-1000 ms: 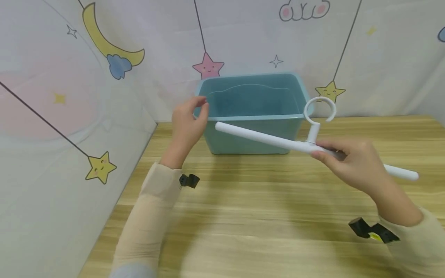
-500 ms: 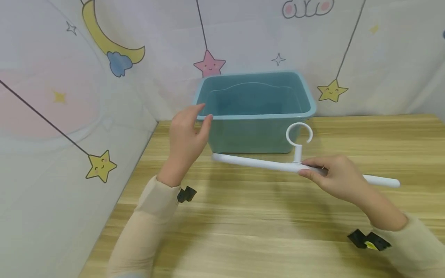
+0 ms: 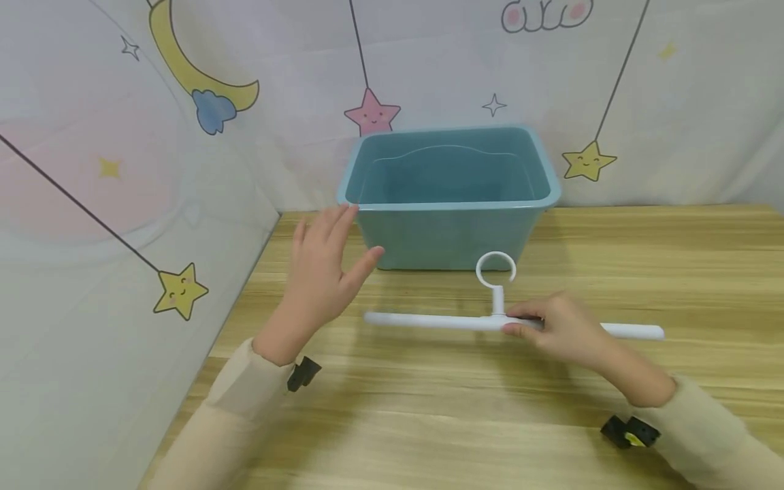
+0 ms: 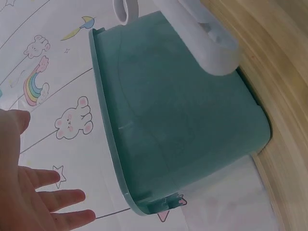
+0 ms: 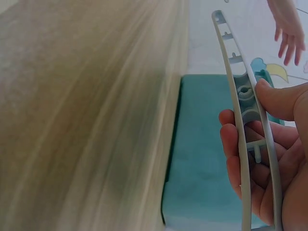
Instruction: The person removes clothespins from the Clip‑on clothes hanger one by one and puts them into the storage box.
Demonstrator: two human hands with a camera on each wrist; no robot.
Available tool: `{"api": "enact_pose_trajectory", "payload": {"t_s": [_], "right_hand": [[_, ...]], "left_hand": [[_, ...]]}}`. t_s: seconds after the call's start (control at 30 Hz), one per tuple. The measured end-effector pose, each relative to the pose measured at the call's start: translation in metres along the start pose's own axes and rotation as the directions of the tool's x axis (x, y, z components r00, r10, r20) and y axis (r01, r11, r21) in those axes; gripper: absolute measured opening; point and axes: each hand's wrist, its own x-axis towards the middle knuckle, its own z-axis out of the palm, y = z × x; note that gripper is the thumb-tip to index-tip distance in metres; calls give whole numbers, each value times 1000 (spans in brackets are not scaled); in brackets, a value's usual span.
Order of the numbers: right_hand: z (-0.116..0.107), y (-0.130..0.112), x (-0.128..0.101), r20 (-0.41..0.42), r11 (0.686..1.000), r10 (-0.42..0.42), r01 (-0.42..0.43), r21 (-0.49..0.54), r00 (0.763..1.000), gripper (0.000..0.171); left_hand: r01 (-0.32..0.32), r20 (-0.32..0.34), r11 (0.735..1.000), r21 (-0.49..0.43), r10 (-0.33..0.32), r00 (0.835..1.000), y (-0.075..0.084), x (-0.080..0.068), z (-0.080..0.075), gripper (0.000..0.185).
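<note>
My right hand (image 3: 566, 330) grips a white clothes hanger (image 3: 429, 320) just right of its hook, thumb in front and fingers behind. The hanger lies nearly level across the view, its round hook (image 3: 496, 270) pointing up. In the right wrist view its hollow ribbed underside (image 5: 248, 103) faces the camera. My left hand (image 3: 318, 275) is spread with nothing in it, near the hanger's left end and overlapping the bin's front left corner in the head view. Behind both stands a teal plastic bin (image 3: 450, 235); its visible inside holds nothing.
The bin stands on a wood-grain table (image 3: 441, 415) close to the back. A white cloth (image 3: 441, 61) printed with stars and a moon hangs behind and along the left side.
My right hand has brought the hanger down, left and closer to level. My left hand has opened from a near pinch to spread fingers and moved lower.
</note>
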Motion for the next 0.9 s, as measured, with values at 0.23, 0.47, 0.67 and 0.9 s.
{"api": "enact_pose_trajectory", "payload": {"t_s": [0.23,0.47,0.67,0.9], "right_hand": [[7,4,-1,36,1000,-6,6,-3,999,20],[12,8,-2,31,999,-32,33,-22,999,16],[16,10,-3,62,1000,-14,15,-19,998,17],[16,9,-2,116,1000,-9,9,3,993,27]], "left_hand": [[31,181,997,78,-45,982,5,-14,-6,75],[27,295,992,123,-62,953,8,-22,-6,77],[17,333,991,130,-59,941,12,-27,-4,77],[-1,328,993,118,-38,944,14,-32,-3,77]]}}
